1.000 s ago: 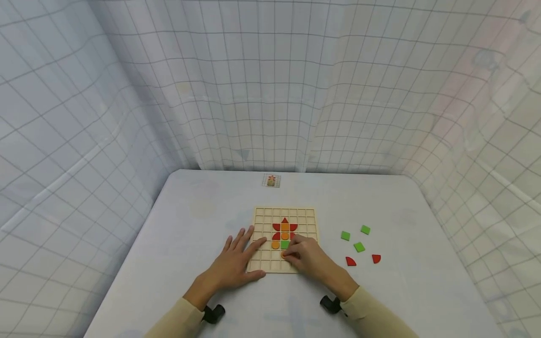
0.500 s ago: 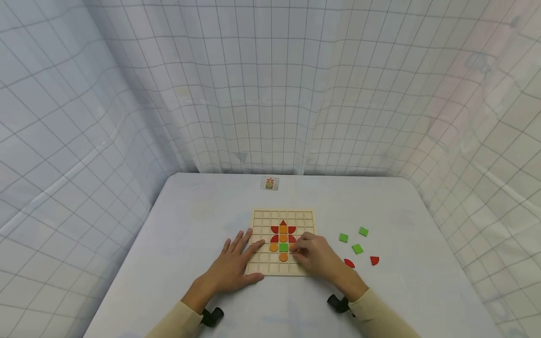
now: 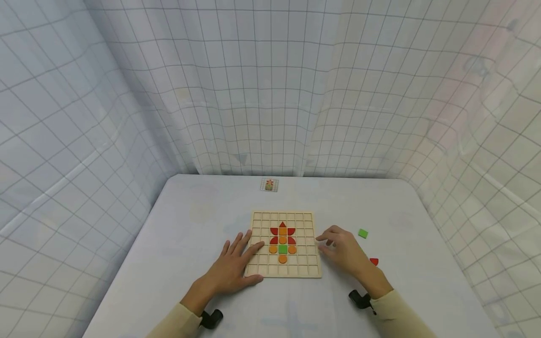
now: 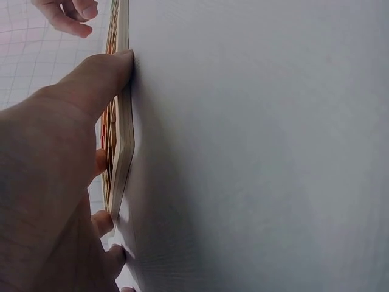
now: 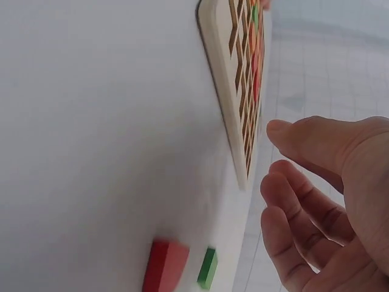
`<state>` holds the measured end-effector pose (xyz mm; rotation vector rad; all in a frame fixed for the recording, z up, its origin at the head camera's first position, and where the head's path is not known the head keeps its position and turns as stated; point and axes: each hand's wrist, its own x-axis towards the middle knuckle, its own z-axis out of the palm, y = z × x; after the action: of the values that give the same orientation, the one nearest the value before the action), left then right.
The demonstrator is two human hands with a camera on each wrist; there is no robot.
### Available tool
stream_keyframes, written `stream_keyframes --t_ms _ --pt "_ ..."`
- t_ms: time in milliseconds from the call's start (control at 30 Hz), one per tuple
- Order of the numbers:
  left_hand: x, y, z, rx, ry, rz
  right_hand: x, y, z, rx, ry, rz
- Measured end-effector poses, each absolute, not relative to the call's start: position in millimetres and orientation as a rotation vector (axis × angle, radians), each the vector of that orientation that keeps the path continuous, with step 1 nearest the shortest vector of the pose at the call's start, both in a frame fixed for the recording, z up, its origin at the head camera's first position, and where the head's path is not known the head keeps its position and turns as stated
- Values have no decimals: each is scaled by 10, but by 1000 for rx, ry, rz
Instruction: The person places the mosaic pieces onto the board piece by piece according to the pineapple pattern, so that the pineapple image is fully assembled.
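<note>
The wooden grid board (image 3: 304,269) lies flat on the table in the head view. My left hand (image 3: 231,267) rests along its left edge, fingers spread and thumb at the front left corner. On the board, a red triangle (image 3: 282,224) tops an orange square (image 3: 282,231), with red quarter-circles to both sides. Below sit a green square (image 3: 282,249) and several orange discs (image 3: 292,249). Just right of the board hovers my right hand (image 3: 344,249), its fingers bent loosely and thumb apart, holding nothing. In the right wrist view a red quarter-circle (image 5: 164,264) lies below the fingers.
Right of the board lie a loose green square (image 3: 363,233) and a red piece (image 3: 374,261); the right hand covers other loose pieces. A small picture card (image 3: 269,185) lies near the table's back edge. White gridded curtains (image 3: 253,94) enclose the table.
My right hand set an orange disc below the green square, then another to its right, and has moved off the board to the right. The left hand has stayed in place.
</note>
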<state>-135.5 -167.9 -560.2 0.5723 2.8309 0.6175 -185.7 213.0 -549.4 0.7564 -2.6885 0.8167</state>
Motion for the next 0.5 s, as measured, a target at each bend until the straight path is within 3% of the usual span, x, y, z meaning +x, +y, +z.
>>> stream_keyframes --t_ms 500 --pt "-1350 -1670 -5600 573 2829 620 -1958 2673 -5492 478 -2866 773"
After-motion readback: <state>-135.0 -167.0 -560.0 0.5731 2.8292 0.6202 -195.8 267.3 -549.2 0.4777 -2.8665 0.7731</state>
